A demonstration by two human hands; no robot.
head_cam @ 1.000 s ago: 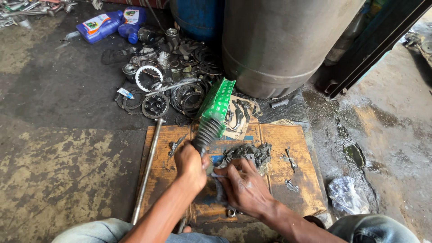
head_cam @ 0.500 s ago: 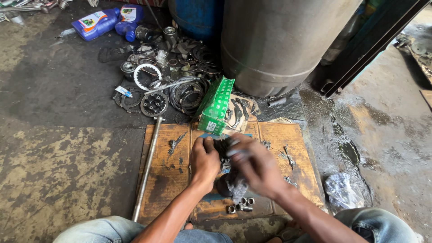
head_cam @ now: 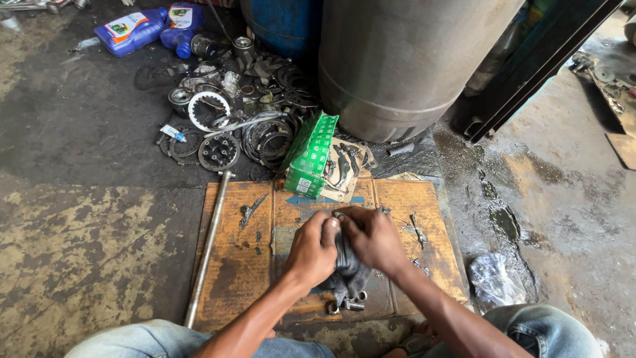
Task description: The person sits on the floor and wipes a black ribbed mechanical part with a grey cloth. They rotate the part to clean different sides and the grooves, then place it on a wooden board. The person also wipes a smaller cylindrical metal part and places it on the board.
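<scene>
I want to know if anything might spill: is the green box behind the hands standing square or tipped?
Tipped. The green box leans with its top tilted toward the metal rings, only its lower end on the cardboard sheet.

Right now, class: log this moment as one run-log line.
left hand: grips dark rag | right hand: grips same rag | under: cardboard sheet | near: green box

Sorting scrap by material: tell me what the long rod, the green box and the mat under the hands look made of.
Long rod: likely steel, dull grey with rusty patches. Green box: seemingly printed cardboard, with folded edges. Mat: flattened cardboard, brown, creased, oil-stained. Both hands grip a dark cloth-like piece; its material is unclear.
</scene>
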